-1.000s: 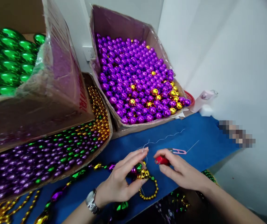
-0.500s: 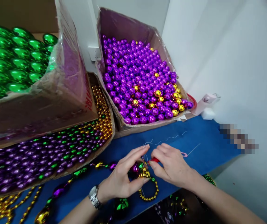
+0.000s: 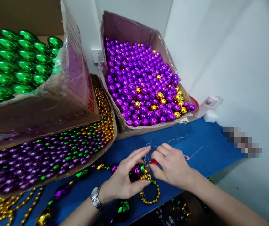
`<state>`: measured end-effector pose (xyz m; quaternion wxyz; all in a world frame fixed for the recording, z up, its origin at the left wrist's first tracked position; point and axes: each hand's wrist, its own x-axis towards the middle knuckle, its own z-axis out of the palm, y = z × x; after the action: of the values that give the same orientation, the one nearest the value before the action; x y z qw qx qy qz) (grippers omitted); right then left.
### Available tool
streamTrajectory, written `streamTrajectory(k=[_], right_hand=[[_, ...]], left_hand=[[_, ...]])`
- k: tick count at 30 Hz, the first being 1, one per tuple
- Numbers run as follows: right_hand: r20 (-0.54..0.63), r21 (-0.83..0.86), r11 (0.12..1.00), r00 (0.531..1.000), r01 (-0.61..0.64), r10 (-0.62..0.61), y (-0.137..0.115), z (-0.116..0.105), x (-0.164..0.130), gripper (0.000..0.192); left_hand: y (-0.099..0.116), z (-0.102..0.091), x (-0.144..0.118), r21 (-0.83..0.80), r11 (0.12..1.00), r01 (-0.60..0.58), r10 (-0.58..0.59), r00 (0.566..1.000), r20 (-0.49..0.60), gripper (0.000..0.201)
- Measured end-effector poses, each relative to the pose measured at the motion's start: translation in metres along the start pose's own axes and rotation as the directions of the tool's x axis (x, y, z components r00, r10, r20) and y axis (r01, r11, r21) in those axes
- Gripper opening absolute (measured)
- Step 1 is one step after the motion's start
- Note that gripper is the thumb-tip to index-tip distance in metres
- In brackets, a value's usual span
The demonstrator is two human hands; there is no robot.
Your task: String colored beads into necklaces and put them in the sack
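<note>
My left hand (image 3: 126, 175), a silver watch on its wrist, pinches a beaded necklace (image 3: 146, 176) between thumb and fingers. Gold and green beads show in the grip, and a loop of small gold beads (image 3: 158, 194) hangs below. My right hand (image 3: 172, 164) is closed around a small red object (image 3: 154, 162), its tip against the beads; its kind is mostly hidden by the fingers. Thin white thread (image 3: 148, 145) rises by the left fingertips. More of the strand, with large purple, green and gold beads (image 3: 60, 193), curves across the blue tabletop (image 3: 202, 135) to the left.
A carton of purple and gold beads (image 3: 144, 81) stands behind my hands. At left, a carton of big green beads (image 3: 21, 77) sits above a box of bead strings (image 3: 54, 160). A pink loop with a thin needle-like piece (image 3: 186, 157) lies right of my right hand.
The view has shifted slightly. The red object has tilted a little in my right hand, and its tip is now closer to the beads. My left hand keeps its hold.
</note>
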<state>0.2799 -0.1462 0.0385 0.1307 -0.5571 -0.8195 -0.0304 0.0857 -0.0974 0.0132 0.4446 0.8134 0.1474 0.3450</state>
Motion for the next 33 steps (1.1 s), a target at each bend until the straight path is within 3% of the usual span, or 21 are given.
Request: streamTrajectory(k=[5, 9, 12, 16, 19, 24, 30, 33], right_hand=[[0.011, 0.033, 0.999, 1.0, -0.007, 0.006, 0.0, -0.004, 0.0, 0.033], [0.006, 0.278, 0.958, 0.997, -0.073, 0.074, 0.007, -0.009, -0.012, 0.024], [0.007, 0.559, 0.805, 0.972, -0.2, 0.236, 0.004, 0.003, -0.027, 0.018], [0.049, 0.782, 0.537, 0.89, -0.317, 0.454, -0.02, 0.033, -0.037, 0.022], [0.047, 0.81, 0.483, 0.858, -0.333, 0.511, -0.038, 0.046, -0.033, 0.035], [-0.027, 0.823, 0.499, 0.86, -0.27, 0.51, -0.033, 0.038, -0.026, 0.035], [-0.124, 0.892, 0.395, 0.723, -0.218, 0.68, 0.016, 0.036, -0.037, 0.026], [-0.13, 0.904, 0.374, 0.701, -0.207, 0.701, 0.031, 0.047, -0.041, 0.03]], left_hand=[[0.0, 0.0, -0.001, 0.003, 1.0, 0.008, -0.008, 1.0, 0.007, 0.073], [0.001, 0.0, 0.001, 0.004, 0.999, 0.036, -0.036, 0.999, -0.022, 0.072], [0.003, -0.001, 0.008, -0.017, 0.988, 0.156, -0.157, 0.983, -0.093, 0.071], [0.006, -0.002, 0.021, -0.099, 0.953, 0.285, -0.3, 0.932, -0.202, 0.068], [0.009, -0.002, 0.028, -0.139, 0.949, 0.282, -0.308, 0.925, -0.224, 0.059], [0.024, -0.01, 0.04, -0.136, 0.965, 0.223, -0.249, 0.943, -0.22, 0.05], [0.081, -0.039, 0.08, -0.039, 0.999, -0.003, -0.008, 0.961, -0.276, 0.052], [0.119, -0.057, 0.104, 0.058, 0.991, -0.116, 0.129, 0.942, -0.309, 0.047]])
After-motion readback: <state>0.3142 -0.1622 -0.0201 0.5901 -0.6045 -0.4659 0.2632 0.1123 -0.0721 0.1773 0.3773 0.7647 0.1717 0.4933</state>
